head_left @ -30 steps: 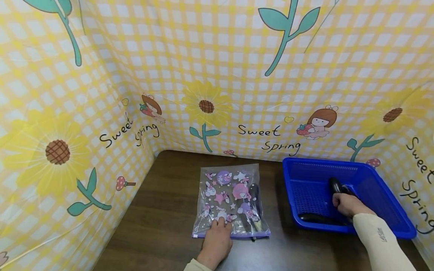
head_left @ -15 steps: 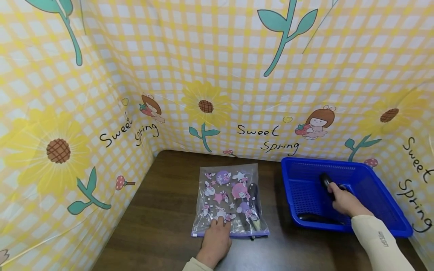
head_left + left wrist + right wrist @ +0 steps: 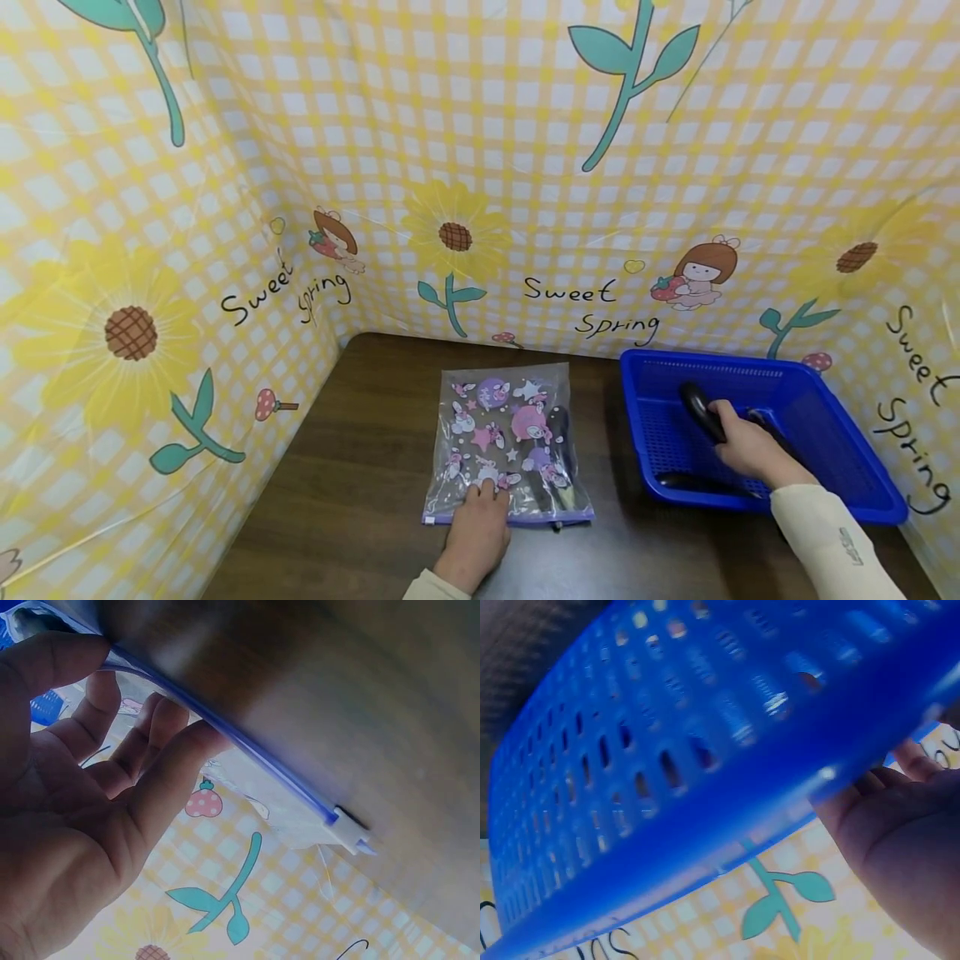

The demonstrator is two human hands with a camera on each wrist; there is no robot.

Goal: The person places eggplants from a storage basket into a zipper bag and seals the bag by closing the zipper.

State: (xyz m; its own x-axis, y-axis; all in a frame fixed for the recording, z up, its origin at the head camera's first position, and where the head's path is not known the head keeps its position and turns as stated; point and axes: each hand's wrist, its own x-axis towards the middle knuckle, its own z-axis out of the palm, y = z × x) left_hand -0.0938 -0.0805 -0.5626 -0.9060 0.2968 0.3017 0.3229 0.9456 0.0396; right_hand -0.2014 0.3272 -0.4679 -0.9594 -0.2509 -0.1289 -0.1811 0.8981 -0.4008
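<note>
My left hand (image 3: 477, 525) lies over the near edge of a clear zip bag (image 3: 465, 450) printed with pink and purple figures. In the left wrist view, its thumb (image 3: 71, 656) and fingers hold the purple zip edge, where the mouth gapes slightly. Dark, long eggplants (image 3: 564, 442) show through the bag's right side, and a stem tip pokes past the zip. Inside the blue basket (image 3: 633, 417), my right hand (image 3: 753, 450) grips a glossy dark eggplant (image 3: 699, 404) tilted up to the left. Basket wall hides part of that hand in the right wrist view.
Another eggplant (image 3: 705, 483) lies along the basket's near wall, and a further dark one (image 3: 776, 429) is partly behind the right hand. A white slider (image 3: 349, 829) sits at the zip's end. Checkered cloth (image 3: 480, 167) walls surround the brown wooden table (image 3: 337, 467).
My right hand has moved left within the basket, carrying the eggplant away from the one behind it. The left hand stays at the bag's edge.
</note>
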